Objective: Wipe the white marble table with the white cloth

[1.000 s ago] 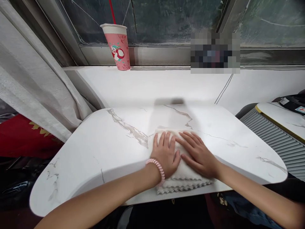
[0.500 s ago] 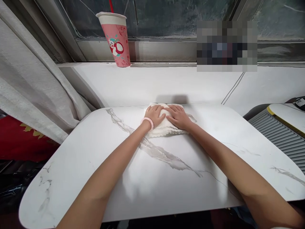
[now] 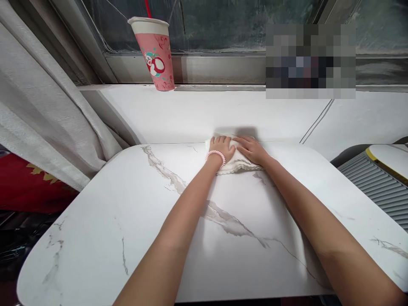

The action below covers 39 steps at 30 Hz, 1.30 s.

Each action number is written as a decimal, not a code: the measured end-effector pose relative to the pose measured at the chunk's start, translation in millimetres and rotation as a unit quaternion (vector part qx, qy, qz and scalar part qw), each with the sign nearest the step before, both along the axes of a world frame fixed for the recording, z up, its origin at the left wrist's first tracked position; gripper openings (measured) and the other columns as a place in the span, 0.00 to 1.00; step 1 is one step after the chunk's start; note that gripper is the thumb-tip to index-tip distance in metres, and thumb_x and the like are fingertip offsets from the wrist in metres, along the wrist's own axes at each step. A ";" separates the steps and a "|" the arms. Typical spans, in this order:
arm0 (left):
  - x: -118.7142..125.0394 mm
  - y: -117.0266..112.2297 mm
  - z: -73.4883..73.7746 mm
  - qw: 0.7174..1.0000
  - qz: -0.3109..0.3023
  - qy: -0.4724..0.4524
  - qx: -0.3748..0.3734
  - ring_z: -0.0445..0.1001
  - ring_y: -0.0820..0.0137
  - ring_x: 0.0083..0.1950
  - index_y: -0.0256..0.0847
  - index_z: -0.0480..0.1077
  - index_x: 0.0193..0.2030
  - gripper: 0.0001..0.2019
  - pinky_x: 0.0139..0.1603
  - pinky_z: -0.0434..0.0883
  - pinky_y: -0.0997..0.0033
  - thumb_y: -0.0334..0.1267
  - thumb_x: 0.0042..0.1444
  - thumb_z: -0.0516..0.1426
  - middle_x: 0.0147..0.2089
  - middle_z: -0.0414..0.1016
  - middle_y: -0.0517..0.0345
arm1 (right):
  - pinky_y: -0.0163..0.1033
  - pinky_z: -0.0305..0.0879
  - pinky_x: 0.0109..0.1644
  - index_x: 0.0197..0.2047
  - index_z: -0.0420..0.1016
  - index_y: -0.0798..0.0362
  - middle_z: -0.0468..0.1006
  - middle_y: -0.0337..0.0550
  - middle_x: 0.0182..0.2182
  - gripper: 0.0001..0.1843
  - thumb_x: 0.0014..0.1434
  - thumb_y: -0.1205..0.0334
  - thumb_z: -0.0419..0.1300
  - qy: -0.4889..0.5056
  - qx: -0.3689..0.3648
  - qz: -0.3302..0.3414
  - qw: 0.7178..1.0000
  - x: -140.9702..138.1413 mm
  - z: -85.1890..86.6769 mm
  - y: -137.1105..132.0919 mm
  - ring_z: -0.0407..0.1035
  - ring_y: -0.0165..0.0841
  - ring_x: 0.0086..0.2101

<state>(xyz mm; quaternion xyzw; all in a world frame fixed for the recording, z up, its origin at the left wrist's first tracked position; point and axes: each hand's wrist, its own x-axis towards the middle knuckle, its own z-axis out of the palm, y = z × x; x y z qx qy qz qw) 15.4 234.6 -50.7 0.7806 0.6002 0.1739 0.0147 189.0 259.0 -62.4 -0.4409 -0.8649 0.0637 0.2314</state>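
A folded cream cloth [image 3: 239, 164] with a scalloped edge lies at the back of the white marbled table [image 3: 95, 204], close to the wall. My left hand [image 3: 221, 146] rests flat on the cloth's left part, fingers spread; a pink coiled band circles that wrist. On the right part of the cloth, my right hand [image 3: 251, 149] presses down with its fingers stretched out and thumb apart. The two hands sit close together, and they hide much of the cloth.
A pink paper cup [image 3: 156, 59] with a red straw stands on the window sill, left of centre. Grey curtain [image 3: 44, 97] hangs at the left. A blurred-out patch covers part of the sill at right. A grey ribbed object [image 3: 376, 182] stands beyond the table's right edge.
Both hands and the cloth have slid right and slightly toward the wall across the tabletop. The hands stay flat on the cloth. The view has shifted a little.
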 end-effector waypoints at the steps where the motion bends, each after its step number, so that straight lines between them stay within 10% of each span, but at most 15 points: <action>1: 7.0 -1.2 0.2 1.000 -0.004 0.000 -0.001 0.59 0.60 0.67 0.36 0.63 0.62 0.22 0.71 0.47 0.52 0.43 0.66 0.44 0.65 0.65 0.46 | 0.55 0.52 0.65 0.64 0.65 0.49 0.67 0.48 0.62 0.27 0.67 0.50 0.44 0.002 0.001 -0.007 1.000 6.6 0.1 -1.1 0.58 0.44 0.62; 14: 61.6 -44.2 1.0 0.997 -0.061 -0.005 -0.036 0.51 0.60 0.72 0.33 0.58 0.67 0.27 0.73 0.42 0.51 0.45 0.66 0.41 0.70 0.57 0.46 | 0.57 0.56 0.63 0.63 0.65 0.50 0.67 0.52 0.62 0.28 0.67 0.49 0.40 -0.050 0.063 -0.037 0.996 67.4 -8.6 -57.7 0.60 0.46 0.61; 29: 75.2 -198.6 5.0 0.995 -0.080 -0.001 -0.064 0.45 0.48 0.74 0.28 0.55 0.69 0.31 0.71 0.37 0.35 0.46 0.66 0.41 0.72 0.50 0.36 | 0.58 0.50 0.68 0.72 0.47 0.42 0.54 0.44 0.69 0.30 0.68 0.52 0.44 -0.087 0.029 0.032 0.995 89.4 5.4 -207.3 0.47 0.44 0.68; 39: 129.5 -197.5 2.8 0.988 -0.135 -0.012 -0.079 0.42 0.47 0.74 0.28 0.53 0.70 0.32 0.72 0.34 0.36 0.47 0.65 0.40 0.72 0.50 0.35 | 0.59 0.56 0.64 0.68 0.54 0.39 0.60 0.46 0.66 0.28 0.67 0.45 0.43 -0.084 0.009 -0.038 0.996 144.0 7.7 -224.6 0.53 0.46 0.65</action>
